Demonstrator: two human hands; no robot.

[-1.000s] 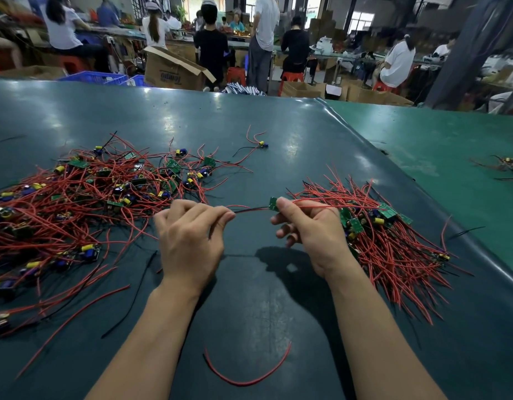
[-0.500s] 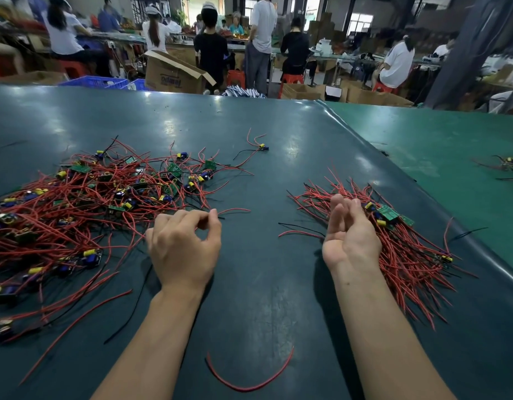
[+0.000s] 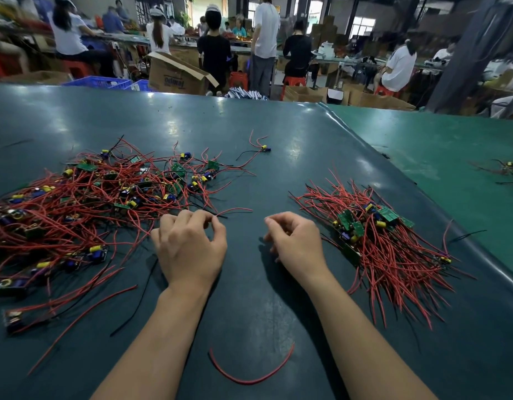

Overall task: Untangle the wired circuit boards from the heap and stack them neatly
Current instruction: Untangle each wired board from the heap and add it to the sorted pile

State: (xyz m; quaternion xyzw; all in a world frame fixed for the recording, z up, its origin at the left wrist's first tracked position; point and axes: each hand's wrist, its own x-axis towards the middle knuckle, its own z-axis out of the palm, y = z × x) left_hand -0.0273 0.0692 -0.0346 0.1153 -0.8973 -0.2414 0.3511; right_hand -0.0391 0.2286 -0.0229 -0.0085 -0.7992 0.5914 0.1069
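Spilling past the left frame edge, the tangled heap (image 3: 85,209) of wired boards is cut off, and its near boards blur into dark shapes. Left hand (image 3: 189,246) sits at the heap's right edge, fingers curled, thumb and forefinger pinching a red wire end; whether other wires are caught underneath is hidden. Right hand (image 3: 295,241), between heap and stack, hangs loosely curled and holds nothing. Right of it lies the stack (image 3: 373,238), boards overlapped, wires fanning mostly toward the viewer and rightward. 1 loose red wire (image 3: 249,373) curves nearest the viewer on the dark table (image 3: 249,313).
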